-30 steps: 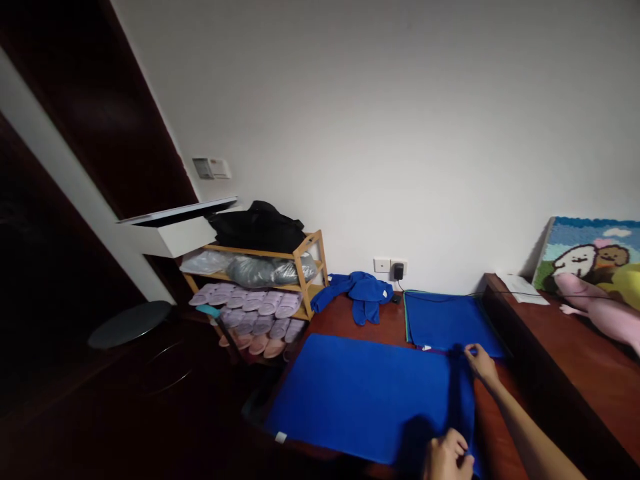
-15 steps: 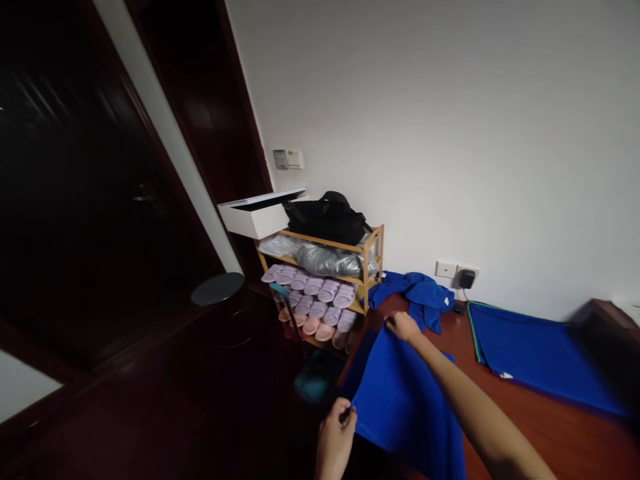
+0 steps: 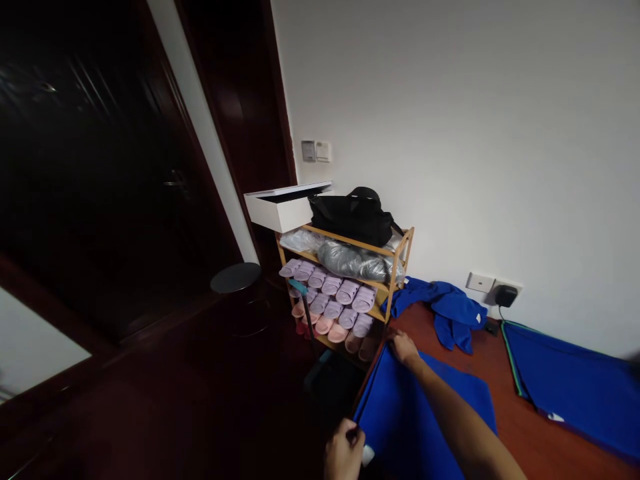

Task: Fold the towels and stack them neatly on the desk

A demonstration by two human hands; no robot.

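A blue towel (image 3: 425,413) lies folded over on the reddish wooden table (image 3: 505,427). My left hand (image 3: 344,455) pinches its near left corner at the bottom of the view, where a small white tag shows. Further back, my right hand (image 3: 403,347) is closed on the towel's far left corner, with my forearm stretched across the cloth.
A crumpled blue cloth (image 3: 445,308) lies at the back of the table. A stack of flat blue towels (image 3: 570,380) sits at right, below a wall socket with a charger (image 3: 505,295). A wooden rack (image 3: 350,280) holds slippers, a black bag and a white box. A round stool (image 3: 235,277) stands left.
Both hands carried the towel's right edge over to its left edge, doubling the towel. The view swung left toward the rack and dark doorway.
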